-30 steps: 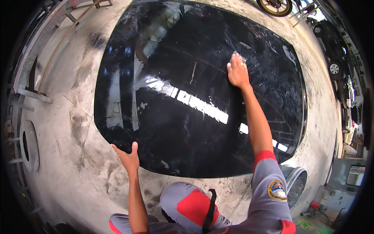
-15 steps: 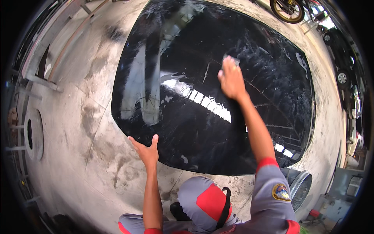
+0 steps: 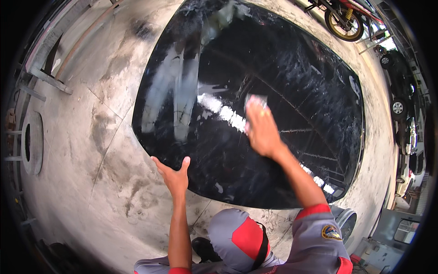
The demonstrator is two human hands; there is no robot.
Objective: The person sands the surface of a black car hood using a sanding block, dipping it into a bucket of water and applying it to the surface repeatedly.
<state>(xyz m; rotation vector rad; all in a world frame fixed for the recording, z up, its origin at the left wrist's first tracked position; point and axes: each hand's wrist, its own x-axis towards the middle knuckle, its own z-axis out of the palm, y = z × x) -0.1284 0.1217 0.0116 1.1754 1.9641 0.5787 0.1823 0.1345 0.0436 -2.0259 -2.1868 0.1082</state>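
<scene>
One large, glossy black panel (image 3: 283, 91), curved like a car's hood or windscreen, lies flat on the stained concrete floor (image 3: 86, 150) and fills most of the view; its wet surface carries streaks of suds and mirrors a strip of bright light. The right hand (image 3: 261, 130) lies on it near the middle, palm down, fingers fairly flat and pressing a small pale cloth or sponge (image 3: 255, 99), of which only the far edge shows past the fingertips. The left hand (image 3: 174, 176) is open, thumb and fingers spread in a V, braced at the panel's near edge where black surface meets concrete; whether it touches the panel or only the floor cannot be told. Both arms come out of grey short sleeves with red trim, and the right sleeve bears one round badge (image 3: 331, 232) in dark blue and yellow. One motorcycle (image 3: 340, 20) stands beyond the panel's far edge, and one dark car (image 3: 401, 82) is parked at the right rim.
</scene>
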